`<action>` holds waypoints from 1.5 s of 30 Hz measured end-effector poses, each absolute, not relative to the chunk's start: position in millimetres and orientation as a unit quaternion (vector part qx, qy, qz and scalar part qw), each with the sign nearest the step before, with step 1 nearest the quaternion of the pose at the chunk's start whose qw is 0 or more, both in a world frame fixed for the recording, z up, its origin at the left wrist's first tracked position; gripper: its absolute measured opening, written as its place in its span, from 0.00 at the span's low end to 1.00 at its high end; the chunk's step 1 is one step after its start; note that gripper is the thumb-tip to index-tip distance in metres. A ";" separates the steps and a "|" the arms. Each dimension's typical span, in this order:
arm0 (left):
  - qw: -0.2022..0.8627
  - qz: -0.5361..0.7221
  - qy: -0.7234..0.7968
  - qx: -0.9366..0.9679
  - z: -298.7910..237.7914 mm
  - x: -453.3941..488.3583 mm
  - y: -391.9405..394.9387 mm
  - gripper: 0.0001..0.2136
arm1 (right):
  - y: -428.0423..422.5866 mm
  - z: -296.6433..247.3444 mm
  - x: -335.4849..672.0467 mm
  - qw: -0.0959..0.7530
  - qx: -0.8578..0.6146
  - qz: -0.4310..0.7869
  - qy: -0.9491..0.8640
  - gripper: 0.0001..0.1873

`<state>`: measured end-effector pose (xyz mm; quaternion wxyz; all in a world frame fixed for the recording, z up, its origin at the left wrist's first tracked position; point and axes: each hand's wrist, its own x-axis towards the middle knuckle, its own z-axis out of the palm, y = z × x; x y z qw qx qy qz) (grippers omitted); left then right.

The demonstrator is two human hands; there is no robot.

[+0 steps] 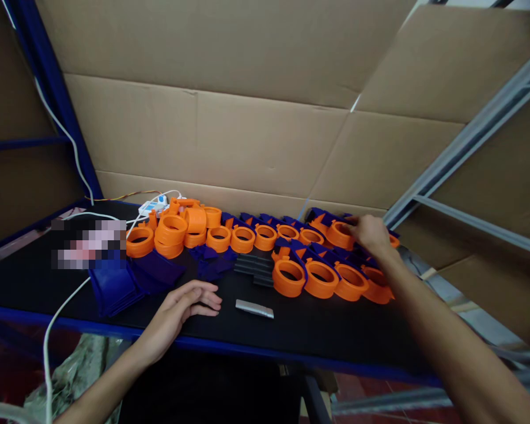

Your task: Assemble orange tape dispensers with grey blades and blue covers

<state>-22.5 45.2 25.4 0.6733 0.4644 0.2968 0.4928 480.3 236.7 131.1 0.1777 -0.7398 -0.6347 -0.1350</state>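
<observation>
My right hand (pixel 371 234) reaches to the back right of the black table, its fingers closed at the edge of an orange plastic ring (pixel 341 237) with a dark blue sheet attached. That ring sits higher than its neighbours, and the fingertips are partly hidden. Over the front of the table my left hand (pixel 183 311) holds nothing, its fingers loosely apart. Just right of it lies a small silver metal bar (pixel 255 308). Two rows of orange rings with blue sheets stand beyond; one front-row ring (pixel 288 278) is beside several dark grey strips (pixel 254 268).
Orange rings are stacked (pixel 171 234) at the back left, near a white power strip (pixel 153 206). Blue sheets (pixel 115 288) and blue scraps (pixel 209 262) lie in front. A white cable (pixel 48 347) hangs over the table edge. Cardboard (pixel 247 135) walls the back; a metal frame (pixel 481 221) bounds the right.
</observation>
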 end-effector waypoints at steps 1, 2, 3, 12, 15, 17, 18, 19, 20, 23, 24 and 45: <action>0.673 0.492 0.296 0.465 26.3 -22.4 44.9 0.16 | 234.9 130.6 478.8 0.171 -0.741 -0.138 -0.635 0.23; 0.674 0.490 0.297 0.466 27.1 -22.4 44.7 0.16 | 232.8 130.6 476.8 0.162 -0.744 -0.142 -0.633 0.23; 0.674 0.490 0.298 0.466 27.7 -22.6 44.5 0.15 | 230.6 131.0 474.3 0.154 -0.747 -0.146 -0.630 0.23; 0.670 0.484 0.312 0.469 26.2 -23.6 43.4 0.14 | 210.7 143.4 425.8 0.157 -0.674 -0.200 -0.694 0.21; 0.666 0.481 0.315 0.475 26.3 -23.5 43.5 0.14 | 194.2 141.9 381.6 0.168 -0.616 -0.195 -0.745 0.19; 0.664 0.481 0.317 0.477 26.6 -23.4 43.9 0.14 | 175.8 139.1 344.3 0.170 -0.532 -0.160 -0.814 0.19; 0.663 0.481 0.317 0.478 26.8 -23.4 44.0 0.14 | 165.0 137.2 325.0 0.161 -0.494 -0.141 -0.842 0.19; 0.662 0.481 0.318 0.479 27.1 -23.3 44.1 0.14 | 153.8 134.9 306.4 0.142 -0.457 -0.124 -0.869 0.18; 0.661 0.482 0.317 0.480 27.4 -23.2 44.1 0.14 | 142.8 132.3 289.2 0.115 -0.424 -0.109 -0.892 0.18; 0.658 0.483 0.319 0.482 28.8 -23.0 43.3 0.14 | 116.8 123.1 249.9 0.065 -0.377 -0.083 -0.920 0.15; 0.658 0.482 0.319 0.483 29.2 -23.0 43.0 0.14 | 111.6 120.0 241.2 0.056 -0.372 -0.078 -0.923 0.14; 0.637 0.485 0.329 0.500 26.8 -21.8 44.8 0.15 | 123.9 119.0 233.0 0.010 -0.391 -0.064 -0.918 0.12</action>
